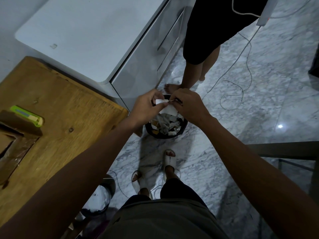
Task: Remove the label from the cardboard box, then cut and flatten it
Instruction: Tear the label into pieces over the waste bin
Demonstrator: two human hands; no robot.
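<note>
Both my hands meet above a black waste bin point(183, 129) on the floor. My left hand point(146, 107) pinches one end of a white label point(168, 109), and my right hand point(187, 105) pinches its other end; the paper stretches between them. The cardboard box point(12, 135) lies on the wooden table point(69, 118) at the far left, partly cut off by the frame edge, with tape on its flaps. A green utility knife point(28, 115) rests on the table just behind the box.
The bin is full of torn paper scraps. Another person's bare legs point(195, 71) stand right behind it, beside a white cabinet point(151, 57). A white cable point(241, 87) loops over the marble floor. A second bin point(98, 199) sits under the table edge.
</note>
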